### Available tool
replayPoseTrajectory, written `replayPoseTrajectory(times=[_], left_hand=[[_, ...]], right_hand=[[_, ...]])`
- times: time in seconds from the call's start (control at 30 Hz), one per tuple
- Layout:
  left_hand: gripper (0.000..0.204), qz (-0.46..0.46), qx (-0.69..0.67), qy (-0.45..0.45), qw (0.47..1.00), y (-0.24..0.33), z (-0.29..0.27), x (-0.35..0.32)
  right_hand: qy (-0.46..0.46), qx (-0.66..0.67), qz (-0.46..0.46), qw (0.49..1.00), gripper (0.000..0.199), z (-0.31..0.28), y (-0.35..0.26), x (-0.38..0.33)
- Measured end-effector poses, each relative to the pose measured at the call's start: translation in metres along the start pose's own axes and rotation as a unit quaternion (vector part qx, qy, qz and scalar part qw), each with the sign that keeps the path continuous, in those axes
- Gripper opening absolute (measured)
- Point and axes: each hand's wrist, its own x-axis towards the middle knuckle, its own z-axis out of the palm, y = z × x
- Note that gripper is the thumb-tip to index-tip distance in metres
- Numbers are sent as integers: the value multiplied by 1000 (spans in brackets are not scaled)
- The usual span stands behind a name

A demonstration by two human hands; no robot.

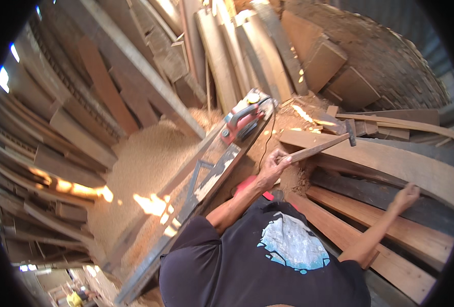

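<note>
Left hand clenched round the wooden handle of a hammer, its dark head raised over the stacked planks; right hand rests on a dark plank lower in the stack, fingers curled at its edge, whether it really grips I cannot tell. A red electric planer sits on the long board to the left beside the sawdust heap, cord trailing toward the hammer arm. Risks as I judge them: a swing glancing off the curved plank toward the resting hand, the loose stack shifting, or the cord snagging the arm and dragging the planer off
</note>
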Motion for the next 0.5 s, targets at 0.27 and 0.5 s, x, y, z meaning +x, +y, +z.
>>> replayPoseTrajectory(times=[0.27,0.5], left_hand=[[29,1,125,41,991,-24,-66,-63],[23,-89,82,39,992,-26,-160,-159]], right_hand=[[-535,546,506,400,41,97,-198,-353],[-597,427,478,484,14,135,-243,-456]])
